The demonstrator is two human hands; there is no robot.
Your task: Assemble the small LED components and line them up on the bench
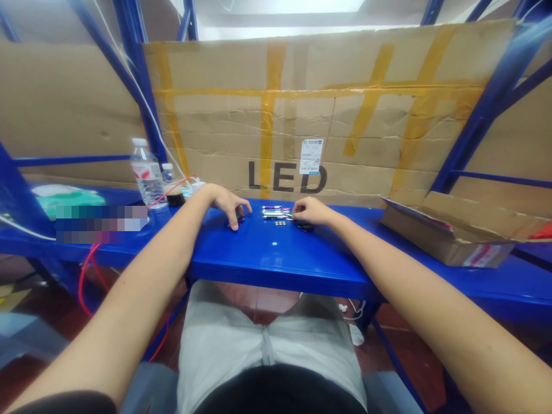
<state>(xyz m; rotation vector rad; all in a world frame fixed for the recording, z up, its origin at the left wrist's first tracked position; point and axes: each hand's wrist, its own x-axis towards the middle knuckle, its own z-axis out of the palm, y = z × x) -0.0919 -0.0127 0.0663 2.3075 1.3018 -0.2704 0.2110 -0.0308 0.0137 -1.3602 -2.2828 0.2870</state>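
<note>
The slender pen-like metallic rods (276,213) lie side by side on the blue worktop (241,256), between the person's hands; they look light, stiff and smooth enough to roll or slip, so a fingertip pinch around mid-barrel should suit them. Small silvery pieces (280,223) sit just in front, probably fiddly to pick up. The right-hand grip (309,210) is curled at the rods' right ends, above a dark pile (306,227); whether it pinches anything is hidden by the fingers. The left-hand grip (230,206) is spread, thumb apart from the fingers, over a small dark piece (240,220) mostly covered, so contact is uncertain. Farther out, the open cardboard box (461,248) hides most of its contents, and pixelation obscures items at left.
</note>
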